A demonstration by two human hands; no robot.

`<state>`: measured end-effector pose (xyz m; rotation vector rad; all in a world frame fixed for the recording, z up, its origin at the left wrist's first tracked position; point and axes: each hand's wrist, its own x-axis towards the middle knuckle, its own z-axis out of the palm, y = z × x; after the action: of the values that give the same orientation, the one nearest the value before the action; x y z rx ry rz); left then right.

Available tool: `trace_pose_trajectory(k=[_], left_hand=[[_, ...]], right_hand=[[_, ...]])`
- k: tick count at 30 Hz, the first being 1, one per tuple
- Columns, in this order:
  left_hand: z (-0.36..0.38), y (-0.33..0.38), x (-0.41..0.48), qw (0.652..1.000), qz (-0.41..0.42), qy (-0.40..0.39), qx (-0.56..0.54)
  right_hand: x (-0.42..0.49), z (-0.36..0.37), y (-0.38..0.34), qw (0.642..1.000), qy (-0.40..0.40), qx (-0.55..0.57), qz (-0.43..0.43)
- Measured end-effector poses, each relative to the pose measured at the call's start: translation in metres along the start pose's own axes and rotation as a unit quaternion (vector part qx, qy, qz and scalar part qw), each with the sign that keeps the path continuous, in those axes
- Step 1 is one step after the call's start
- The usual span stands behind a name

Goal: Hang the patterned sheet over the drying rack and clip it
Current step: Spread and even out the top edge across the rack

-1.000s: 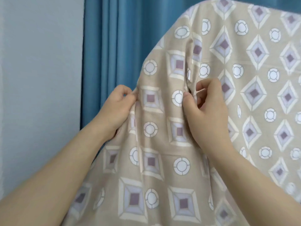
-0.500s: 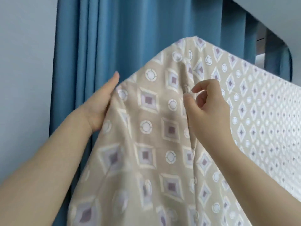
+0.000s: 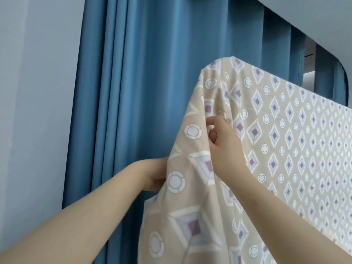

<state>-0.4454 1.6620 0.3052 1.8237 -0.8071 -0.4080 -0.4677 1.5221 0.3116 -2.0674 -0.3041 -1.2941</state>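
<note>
Straightening the patterned sheet [image 3: 285,134], already draped over the hidden drying rack.
Pinching a fold with right hand [image 3: 226,147]; left hand [image 3: 155,177] behind the edge, fingers unseen; clipping not yet done.

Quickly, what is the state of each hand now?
Left hand: cannot be told, fingers hidden behind the patterned sheet.
Right hand: closed, pinching the patterned sheet.

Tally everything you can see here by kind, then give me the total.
Hands: 2, the left hand and the right hand, both on the cloth
Patterned sheet: 1
Blue curtain: 1, separate panels cannot be told apart
Total: 4
</note>
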Motion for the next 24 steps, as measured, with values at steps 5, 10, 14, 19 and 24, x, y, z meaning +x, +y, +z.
trace_pose_trajectory(k=[5,10,14,19,24], left_hand=[[-0.017,-0.006,0.021,0.995,-0.04,0.063,0.067],[-0.065,0.006,0.025,0.948,0.022,0.283,0.145],[-0.099,0.014,0.017,0.824,0.026,0.503,0.258],[-0.112,0.003,0.01,0.84,-0.023,0.449,0.304],[-0.122,0.002,0.002,0.833,0.04,0.476,0.279]], right_hand=[[0.003,-0.006,0.001,1.0,-0.007,0.02,-0.005],[0.009,-0.009,-0.005,0.999,0.022,0.035,0.002],[0.019,-0.009,-0.021,0.994,0.066,0.079,-0.02],[0.029,0.003,-0.037,0.994,0.041,-0.033,-0.099],[0.033,0.019,-0.037,0.963,0.021,-0.226,-0.147]])
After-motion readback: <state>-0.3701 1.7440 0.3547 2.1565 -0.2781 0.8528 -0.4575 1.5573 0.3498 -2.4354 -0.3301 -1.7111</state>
